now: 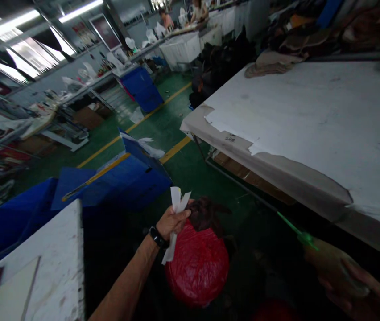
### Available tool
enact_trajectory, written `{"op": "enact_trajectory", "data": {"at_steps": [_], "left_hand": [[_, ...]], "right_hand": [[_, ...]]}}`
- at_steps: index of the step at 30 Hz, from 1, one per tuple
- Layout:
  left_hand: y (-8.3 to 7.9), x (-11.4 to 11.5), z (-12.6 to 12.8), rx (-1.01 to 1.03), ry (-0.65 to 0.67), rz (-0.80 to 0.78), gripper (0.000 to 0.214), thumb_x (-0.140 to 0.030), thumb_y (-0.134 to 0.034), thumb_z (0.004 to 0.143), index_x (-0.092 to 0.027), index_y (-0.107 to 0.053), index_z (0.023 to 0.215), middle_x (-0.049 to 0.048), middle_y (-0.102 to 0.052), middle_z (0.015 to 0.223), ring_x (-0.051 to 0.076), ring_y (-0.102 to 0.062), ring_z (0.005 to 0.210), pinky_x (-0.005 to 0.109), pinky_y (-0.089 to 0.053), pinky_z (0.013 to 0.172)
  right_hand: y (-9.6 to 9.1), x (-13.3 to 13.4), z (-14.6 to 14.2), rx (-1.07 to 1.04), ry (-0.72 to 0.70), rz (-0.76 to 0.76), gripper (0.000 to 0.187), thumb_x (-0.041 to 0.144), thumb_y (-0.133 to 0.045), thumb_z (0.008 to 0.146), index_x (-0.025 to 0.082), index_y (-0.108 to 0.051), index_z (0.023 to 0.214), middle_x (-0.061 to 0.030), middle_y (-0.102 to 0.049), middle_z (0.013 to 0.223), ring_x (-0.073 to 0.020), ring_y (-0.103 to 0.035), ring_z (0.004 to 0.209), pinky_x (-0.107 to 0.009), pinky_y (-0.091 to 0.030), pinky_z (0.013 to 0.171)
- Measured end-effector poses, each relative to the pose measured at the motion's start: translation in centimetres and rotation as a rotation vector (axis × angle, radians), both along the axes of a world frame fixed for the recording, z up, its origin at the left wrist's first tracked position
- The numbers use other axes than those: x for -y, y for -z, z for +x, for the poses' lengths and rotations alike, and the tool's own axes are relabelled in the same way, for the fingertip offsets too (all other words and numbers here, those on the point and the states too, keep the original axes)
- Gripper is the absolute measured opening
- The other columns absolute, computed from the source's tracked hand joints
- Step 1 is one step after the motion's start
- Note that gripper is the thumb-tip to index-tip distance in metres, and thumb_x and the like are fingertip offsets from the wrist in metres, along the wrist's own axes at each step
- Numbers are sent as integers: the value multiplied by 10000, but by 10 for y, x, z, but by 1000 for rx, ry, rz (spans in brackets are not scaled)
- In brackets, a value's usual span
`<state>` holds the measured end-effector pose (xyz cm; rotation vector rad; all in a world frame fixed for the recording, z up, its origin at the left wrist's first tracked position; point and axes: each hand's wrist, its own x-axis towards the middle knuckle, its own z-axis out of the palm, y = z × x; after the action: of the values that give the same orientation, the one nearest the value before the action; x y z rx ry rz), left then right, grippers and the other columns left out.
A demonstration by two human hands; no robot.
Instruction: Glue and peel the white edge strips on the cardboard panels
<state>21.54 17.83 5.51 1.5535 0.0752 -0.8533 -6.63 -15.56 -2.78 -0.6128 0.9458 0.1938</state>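
My left hand [173,221], with a black watch on its wrist, is closed round white strips [178,203] that stick out above and below the fingers. A dark brown, crumpled piece of soft material [205,214] is at its fingertips, over a stool; whether the hand grips it too, I cannot tell. At the lower right, my blurred right hand [353,285] is wrapped round a tan-bodied tool [330,263] with a thin, bright green pointed tip. Its exact kind is unclear. The tool is near the edge of a large table.
Below my left hand stands a round stool [198,267] covered in red plastic. The large white-topped table [310,111] fills the right, with brown pieces [273,64] at its far edge. Blue bins [119,178] and a white board [56,263] lie left. People sit at far benches.
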Motion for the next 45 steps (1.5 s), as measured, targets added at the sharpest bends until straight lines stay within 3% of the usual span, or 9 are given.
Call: {"op": "enact_trajectory", "data": {"at_steps": [3, 7, 13, 20, 26, 32, 35, 38, 45], "left_hand": [[-8, 4, -10, -26, 2, -67, 516, -298, -663, 664, -118, -506, 1121, -134, -339, 338, 19, -205, 278, 152, -157, 290], [-20, 14, -22, -59, -43, -132, 514, -303, -663, 659, -127, -510, 1118, -131, -347, 346, 16, -195, 283, 155, -149, 298], [-35, 36, -32, -68, -155, -189, 443, -311, -692, 627, -136, -554, 1010, -130, -350, 354, 11, -190, 287, 157, -149, 299], [-40, 59, -31, -95, -205, -240, 342, -315, -714, 608, -150, -570, 872, -129, -346, 329, 13, -190, 275, 159, -138, 293], [-46, 76, -29, -123, -201, -273, 352, -313, -721, 596, -153, -556, 862, -136, -343, 336, 8, -181, 271, 159, -141, 290], [-45, 91, -31, -121, -220, -254, 376, -336, -741, 564, -165, -554, 843, -133, -356, 320, 11, -190, 269, 159, -145, 285], [-41, 96, -33, -110, -220, -237, 307, -350, -746, 555, -169, -533, 681, -123, -348, 292, 14, -212, 255, 164, -145, 281], [-39, 98, -36, -87, -234, -218, 317, -355, -745, 553, -169, -488, 558, -107, -353, 277, 20, -247, 243, 173, -151, 279], [-42, 101, -46, -99, -303, -194, 328, -349, -761, 510, -167, -489, 524, -114, -345, 280, 13, -238, 243, 179, -130, 285]], "right_hand": [[-26, -21, 30, 20, -22, 18, 396, 465, -724, 547, 248, -592, 852, -35, -674, 670, -169, -593, 536, -251, -464, 443], [-61, -48, 75, 230, -179, -37, 406, 513, -607, 674, 202, -580, 933, -34, -644, 627, -115, -531, 473, -207, -385, 402], [-85, -64, 117, 362, -350, -50, 457, 499, -548, 729, 179, -551, 1055, -27, -628, 634, -108, -543, 531, -168, -354, 394], [-88, -55, 142, 414, -381, -99, 458, 498, -624, 653, 174, -604, 976, -8, -610, 600, -103, -533, 462, -154, -340, 318], [-91, -41, 145, 219, -375, -26, 367, 451, -611, 698, 243, -588, 999, 19, -646, 665, -92, -571, 486, -146, -374, 356], [-91, -28, 144, 163, -411, 35, 360, 453, -607, 707, 238, -586, 995, 18, -657, 662, -102, -589, 509, -167, -410, 410], [-92, -27, 142, 129, -437, 54, 337, 427, -599, 724, 238, -577, 1002, 21, -661, 657, -95, -587, 499, -158, -397, 402], [-91, -30, 139, 55, -449, 105, 365, 424, -601, 721, 245, -552, 1035, 20, -677, 665, -88, -577, 470, -151, -381, 387], [-83, -32, 124, 8, -465, 299, 319, 439, -564, 750, 208, -586, 969, -24, -709, 771, -69, -558, 446, -141, -344, 361]]}}
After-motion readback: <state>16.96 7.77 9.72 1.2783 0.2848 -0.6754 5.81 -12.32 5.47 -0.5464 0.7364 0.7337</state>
